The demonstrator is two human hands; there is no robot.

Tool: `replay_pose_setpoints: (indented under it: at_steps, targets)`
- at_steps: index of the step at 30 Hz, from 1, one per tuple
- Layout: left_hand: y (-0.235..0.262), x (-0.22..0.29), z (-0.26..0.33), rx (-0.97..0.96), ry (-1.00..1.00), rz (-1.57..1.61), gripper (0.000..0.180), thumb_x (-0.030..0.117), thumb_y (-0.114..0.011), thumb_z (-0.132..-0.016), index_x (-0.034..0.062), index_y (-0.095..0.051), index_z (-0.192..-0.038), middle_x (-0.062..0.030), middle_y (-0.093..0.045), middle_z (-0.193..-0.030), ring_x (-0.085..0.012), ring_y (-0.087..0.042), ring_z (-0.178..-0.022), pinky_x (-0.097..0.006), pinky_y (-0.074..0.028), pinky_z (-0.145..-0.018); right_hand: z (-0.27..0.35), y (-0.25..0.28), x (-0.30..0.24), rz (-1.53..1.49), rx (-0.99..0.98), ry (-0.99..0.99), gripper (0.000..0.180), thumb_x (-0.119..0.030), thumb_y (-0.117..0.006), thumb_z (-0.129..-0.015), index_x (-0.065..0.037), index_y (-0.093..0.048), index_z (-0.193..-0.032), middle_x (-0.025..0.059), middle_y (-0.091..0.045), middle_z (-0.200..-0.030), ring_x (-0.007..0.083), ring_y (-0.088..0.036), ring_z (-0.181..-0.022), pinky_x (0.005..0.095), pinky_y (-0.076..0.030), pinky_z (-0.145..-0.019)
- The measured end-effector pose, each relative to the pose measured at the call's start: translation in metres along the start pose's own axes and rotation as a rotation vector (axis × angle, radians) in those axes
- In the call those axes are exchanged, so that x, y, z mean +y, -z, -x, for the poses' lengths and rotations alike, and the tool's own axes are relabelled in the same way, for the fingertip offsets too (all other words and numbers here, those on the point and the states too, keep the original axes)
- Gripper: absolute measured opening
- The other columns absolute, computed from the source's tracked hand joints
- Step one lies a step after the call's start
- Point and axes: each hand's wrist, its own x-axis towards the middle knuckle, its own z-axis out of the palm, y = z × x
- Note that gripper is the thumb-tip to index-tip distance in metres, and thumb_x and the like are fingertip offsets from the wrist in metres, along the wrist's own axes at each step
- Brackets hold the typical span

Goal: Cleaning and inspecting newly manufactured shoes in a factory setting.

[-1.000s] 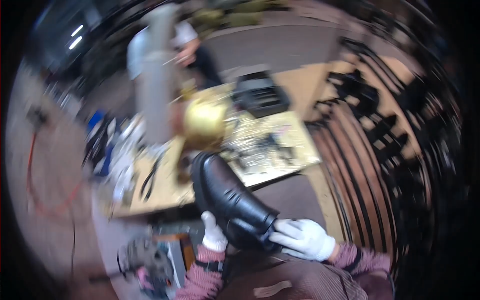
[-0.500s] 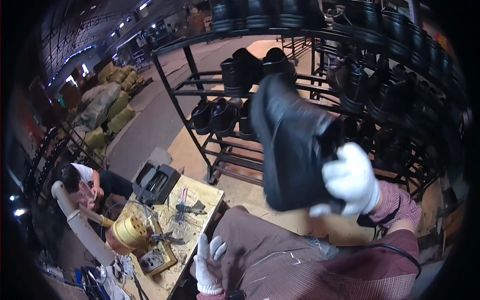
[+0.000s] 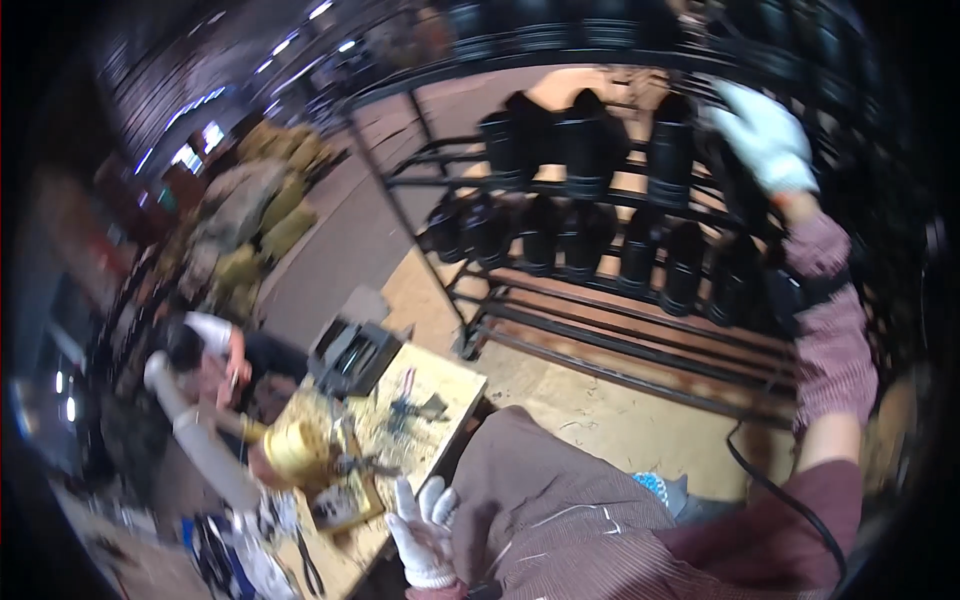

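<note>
My right hand [image 3: 765, 135], in a white glove, is stretched up to the black metal rack [image 3: 640, 345] at the upper right. It grips a black boot [image 3: 733, 195] among the row of black boots [image 3: 560, 140] on the upper bar; its fingers are partly hidden. A second row of boots [image 3: 600, 245] hangs on the bar below. My left hand [image 3: 425, 520], also white-gloved, hangs low with its fingers spread and holds nothing. It is beside the near edge of the workbench [image 3: 455, 375].
The workbench carries small tools, a brass-coloured round part [image 3: 295, 450] and a black case [image 3: 350, 355]. Another person [image 3: 215, 350] crouches behind it at the left. Greenish sacks [image 3: 260, 210] are piled farther back. A black cable [image 3: 770, 480] trails on the floor.
My right hand has carried the black boot from in front of me up to the rack's upper row. The view has swung from the bench toward the rack. My left hand let go and dropped.
</note>
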Motion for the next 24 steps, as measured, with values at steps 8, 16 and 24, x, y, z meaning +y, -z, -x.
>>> replay_pose_setpoints:
  at_steps: [8,16,24]
  targets:
    - [-0.019,0.01,-0.002,-0.094,0.171,-0.043,0.077,0.064,-0.047,-0.103,0.023,-0.026,-0.166,-0.0215,-0.048,-0.153,-0.0309,-0.056,-0.131,-0.043,-0.043,-0.111,0.124,0.028,-0.02,0.304,0.243,0.229,0.029,-0.019,-0.054,-0.106,0.007,-0.065,-0.11,0.0237,-0.059,-0.14,0.0447,-0.048,-0.136,0.0534,-0.036,-0.118]
    - [-0.024,-0.023,0.009,-0.081,0.014,0.078,0.096,0.074,-0.039,-0.1,0.0154,-0.007,-0.168,-0.0204,-0.032,-0.165,-0.0349,-0.047,-0.14,-0.044,-0.032,-0.121,0.156,0.097,-0.247,-1.219,0.008,0.323,0.045,-0.035,-0.06,-0.103,0.009,-0.066,-0.105,0.0275,-0.066,-0.124,0.044,-0.057,-0.13,0.0586,-0.037,-0.117]
    - [0.039,0.019,0.037,0.312,-0.183,0.365,0.11,0.092,-0.035,-0.086,0.0112,-0.033,-0.16,-0.0147,-0.047,-0.156,-0.0322,-0.049,-0.14,-0.047,-0.038,-0.12,0.182,0.101,-0.398,-1.308,-0.522,1.311,0.059,-0.036,-0.077,-0.071,-0.003,-0.069,-0.119,0.016,-0.064,-0.12,0.0385,-0.059,-0.115,0.0572,-0.045,-0.097]
